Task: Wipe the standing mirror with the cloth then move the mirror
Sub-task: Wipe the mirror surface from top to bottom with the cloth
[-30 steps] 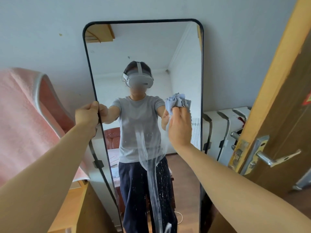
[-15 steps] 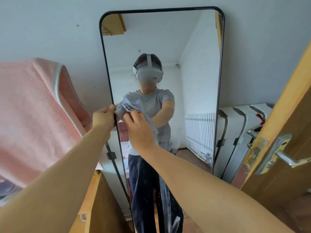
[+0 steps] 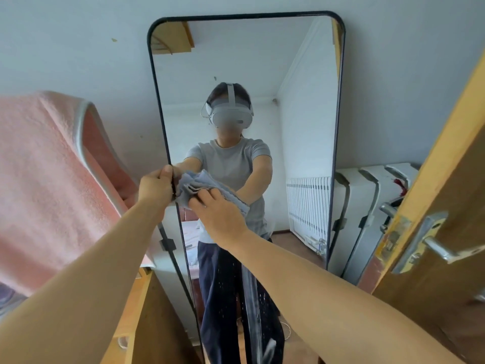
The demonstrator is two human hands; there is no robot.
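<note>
A tall standing mirror (image 3: 301, 74) with a thin black frame leans against the pale wall. My left hand (image 3: 154, 187) grips its left frame edge at about mid height. My right hand (image 3: 219, 215) holds a crumpled light-blue cloth (image 3: 193, 186) and presses it on the glass right beside the left hand. A wet streak (image 3: 253, 306) with droplets runs down the lower glass. The mirror reflects a person in a grey shirt with both arms stretched forward.
A pink towel (image 3: 44, 179) hangs at the left, close to the mirror's edge. A yellow wooden door (image 3: 446, 206) with a metal handle (image 3: 437, 249) stands open at the right. White panels (image 3: 367, 206) lean on the wall behind the mirror. Yellow wooden furniture (image 3: 141, 311) sits lower left.
My right hand swept the cloth from the mirror's right side across to the left edge, then slightly lower. My left hand has kept its grip on the frame.
</note>
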